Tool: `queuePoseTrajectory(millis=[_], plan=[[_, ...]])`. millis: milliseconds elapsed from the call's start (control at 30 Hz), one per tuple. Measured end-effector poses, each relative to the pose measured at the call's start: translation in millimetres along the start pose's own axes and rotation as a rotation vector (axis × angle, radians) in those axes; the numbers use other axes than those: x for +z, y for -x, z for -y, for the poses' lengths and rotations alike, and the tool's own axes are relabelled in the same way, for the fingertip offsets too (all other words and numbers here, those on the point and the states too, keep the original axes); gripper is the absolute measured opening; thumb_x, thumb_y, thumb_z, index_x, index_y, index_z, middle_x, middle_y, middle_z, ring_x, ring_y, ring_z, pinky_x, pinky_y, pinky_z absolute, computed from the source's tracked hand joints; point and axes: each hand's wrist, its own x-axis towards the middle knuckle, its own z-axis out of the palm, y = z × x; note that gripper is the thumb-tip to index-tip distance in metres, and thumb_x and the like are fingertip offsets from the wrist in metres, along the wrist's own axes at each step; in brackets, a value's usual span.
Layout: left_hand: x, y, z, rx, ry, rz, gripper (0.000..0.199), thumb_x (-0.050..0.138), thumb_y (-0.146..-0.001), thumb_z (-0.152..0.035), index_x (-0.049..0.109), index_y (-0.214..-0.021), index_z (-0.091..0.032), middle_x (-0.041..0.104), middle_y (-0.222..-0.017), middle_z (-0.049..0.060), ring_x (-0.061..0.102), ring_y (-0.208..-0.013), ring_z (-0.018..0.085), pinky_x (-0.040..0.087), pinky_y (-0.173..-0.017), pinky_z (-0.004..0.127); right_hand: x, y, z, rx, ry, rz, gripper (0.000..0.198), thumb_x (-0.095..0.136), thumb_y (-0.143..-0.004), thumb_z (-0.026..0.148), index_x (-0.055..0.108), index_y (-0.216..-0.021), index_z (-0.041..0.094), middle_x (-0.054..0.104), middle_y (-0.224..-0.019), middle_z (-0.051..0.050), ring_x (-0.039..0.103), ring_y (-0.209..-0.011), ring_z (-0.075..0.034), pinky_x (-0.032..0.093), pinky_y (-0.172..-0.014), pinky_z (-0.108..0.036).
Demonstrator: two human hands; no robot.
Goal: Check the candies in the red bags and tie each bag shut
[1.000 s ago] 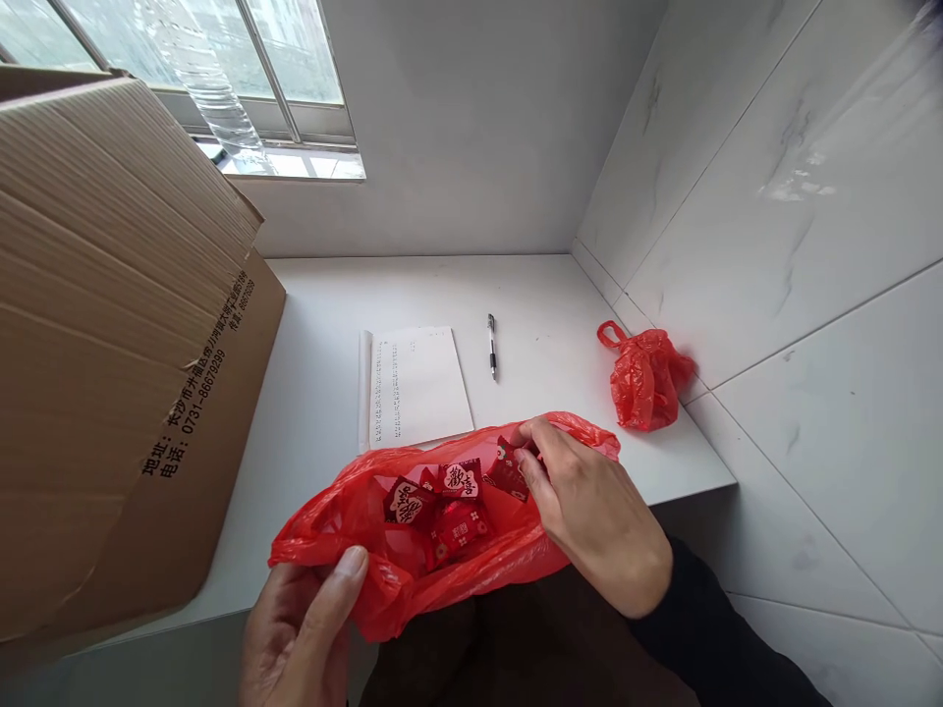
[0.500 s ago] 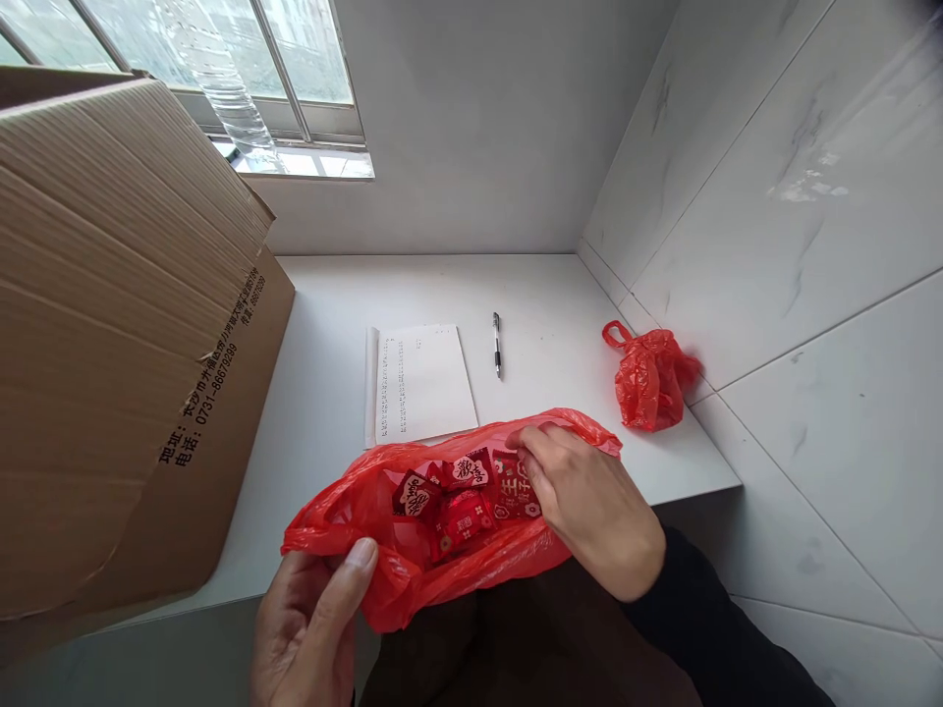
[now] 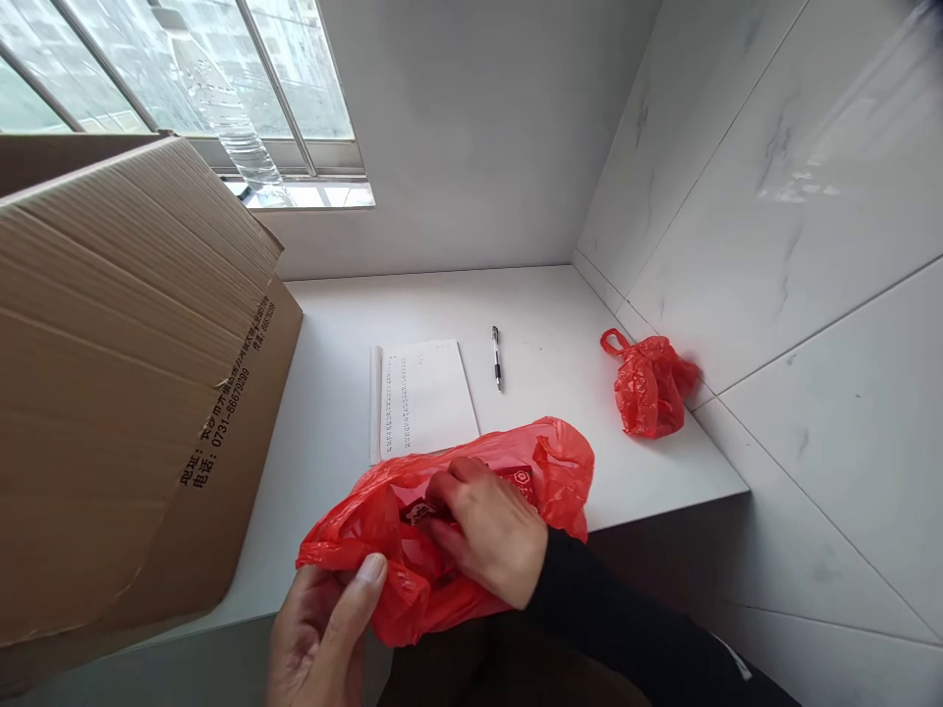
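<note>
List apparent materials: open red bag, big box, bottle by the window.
Open red bag: thin plastic film, glossy; crinkled and translucent.
Big box: corrugated cardboard, matte brown; ridge lines show.
Bottle: probably clear plastic, shiny; see-through with ribbed wall, glass not fully excluded.

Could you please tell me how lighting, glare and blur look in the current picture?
Head view: brightest at the window, upper left; glare patches on the tiled wall, right; the right hand looks slightly motion-blurred, the left hand sharper.

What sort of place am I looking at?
Probably a tabletop corner of an indoor room: a white flat table, marble-patterned white wall tiles and a metal-framed glass window. Which room, I cannot tell.
</note>
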Motion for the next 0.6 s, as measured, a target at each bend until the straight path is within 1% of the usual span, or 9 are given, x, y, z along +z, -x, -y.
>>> queuePoseTrajectory(millis=[67, 167, 233, 300, 367, 467, 533, 600], plan=[[2.4, 1.0, -0.7, 0.019, -0.001, -0.016, 0.056, 0.089, -0.062, -0.029, 0.072, -0.114, -0.02, 0.075, -0.109, 0.008, 0.068, -0.107, 0.035, 0.064, -0.075, 0.032, -7.6, 4.5, -1.6, 0.043, -0.093, -0.02, 0.006, 0.063, -0.096, 0.026, 0.061, -0.099, 0.022, 0.065, -0.096, -0.002, 0.065, -0.087, -0.022, 0.048, -0.071, -0.031], [8.3, 3.3, -3.3, 0.03, -0.015, -0.018, 0.055, 0.09, -0.062, -0.031, 0.073, -0.113, -0.019, 0.075, -0.107, 0.009, 0.068, -0.106, 0.035, 0.064, -0.074, 0.032, -18.9, 11.0, -1.7, 0.102, -0.191, 0.037, 0.007, 0.06, -0.097, 0.026, 0.063, -0.101, 0.022, 0.07, -0.088, -0.001, 0.069, -0.083, -0.023, 0.049, -0.071, -0.032], [11.6, 5.1, -5.5, 0.029, -0.021, -0.016, 0.058, 0.089, -0.064, -0.032, 0.071, -0.118, -0.02, 0.075, -0.108, 0.009, 0.069, -0.104, 0.033, 0.064, -0.074, 0.031, -23.2, 15.1, -0.7, 0.128, -0.168, 0.063, 0.015, 0.06, -0.097, 0.025, 0.065, -0.111, 0.022, 0.073, -0.095, -0.004, 0.071, -0.088, -0.027, 0.051, -0.075, -0.036], [13.0, 6.5, -7.5, 0.036, -0.025, -0.03, 0.062, 0.089, -0.064, -0.034, 0.069, -0.122, -0.021, 0.075, -0.108, 0.008, 0.07, -0.102, 0.031, 0.064, -0.074, 0.029, -26.2, 20.7, 0.6, 0.141, -0.136, 0.05, 0.024, 0.06, -0.097, 0.024, 0.064, -0.121, 0.023, 0.073, -0.105, -0.006, 0.07, -0.097, -0.03, 0.053, -0.081, -0.041], [11.7, 6.6, -9.4, 0.042, -0.032, -0.049, 0.06, 0.088, -0.065, -0.036, 0.07, -0.121, -0.021, 0.076, -0.107, 0.008, 0.071, -0.099, 0.029, 0.064, -0.074, 0.029, -30.6, 29.2, 2.2, 0.139, -0.16, 0.01, 0.024, 0.059, -0.099, 0.025, 0.064, -0.122, 0.024, 0.072, -0.109, -0.005, 0.069, -0.101, -0.03, 0.053, -0.086, -0.043], [6.1, 2.9, -13.2, 0.015, -0.045, -0.056, 0.059, 0.09, -0.061, -0.037, 0.072, -0.115, -0.02, 0.076, -0.105, 0.008, 0.073, -0.094, 0.029, 0.064, -0.074, 0.032, -41.8, 47.5, 2.6, 0.08, -0.267, -0.093, 0.02, 0.055, -0.102, 0.026, 0.065, -0.119, 0.028, 0.071, -0.109, -0.001, 0.067, -0.103, -0.024, 0.053, -0.09, -0.038], [4.2, -0.5, -17.3, -0.002, -0.061, -0.063, 0.06, 0.091, -0.059, -0.04, 0.073, -0.113, -0.021, 0.076, -0.105, 0.008, 0.073, -0.094, 0.031, 0.064, -0.073, 0.033, -50.2, 60.5, -1.6, 0.024, -0.283, -0.231, 0.02, 0.051, -0.104, 0.026, 0.063, -0.119, 0.031, 0.069, -0.11, 0.0, 0.066, -0.104, -0.021, 0.054, -0.09, -0.033], [6.4, -3.1, -22.6, 0.004, -0.089, -0.09, 0.06, 0.09, -0.06, -0.044, 0.072, -0.113, -0.021, 0.076, -0.106, 0.007, 0.072, -0.098, 0.031, 0.064, -0.073, 0.03, -56.2, 70.6, -12.2, 0.022, -0.177, -0.399, 0.023, 0.051, -0.104, 0.029, 0.06, -0.125, 0.033, 0.064, -0.118, -0.003, 0.063, -0.11, -0.021, 0.056, -0.091, -0.033]])
